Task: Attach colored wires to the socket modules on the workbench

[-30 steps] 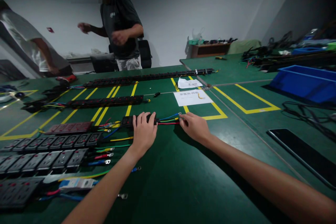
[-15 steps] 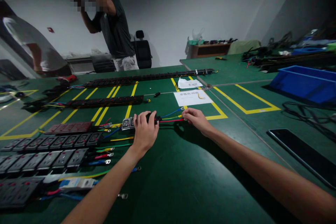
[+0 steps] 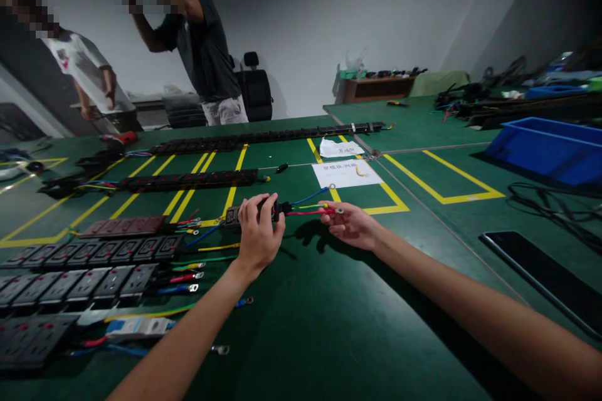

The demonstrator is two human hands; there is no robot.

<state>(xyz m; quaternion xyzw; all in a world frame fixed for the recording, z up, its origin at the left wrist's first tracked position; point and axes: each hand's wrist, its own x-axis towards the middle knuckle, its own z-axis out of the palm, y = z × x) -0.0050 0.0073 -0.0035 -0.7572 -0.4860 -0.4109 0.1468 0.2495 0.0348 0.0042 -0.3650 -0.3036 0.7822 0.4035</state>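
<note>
A green table [image 3: 329, 326] marked with yellow lines fills most of the frame. Along its upper middle lie two long black socket strips [image 3: 263, 136], and rows of socket modules [image 3: 94, 263] with coloured leads sit at the lower left. A blue bin [image 3: 545, 147] stands at the right edge, a white paper sheet [image 3: 345, 173] just above centre. Two people stand at the upper left behind the table. At centre the left hand [image 3: 256, 235] has its fingers wrapped around a small black socket module [image 3: 254, 212], lifted slightly off the table. Blue, yellow-green and red wires run right from it. The right hand [image 3: 350, 222], palm up, pinches the red wire [image 3: 308, 213] between thumb and fingers near its ring terminal.
</note>
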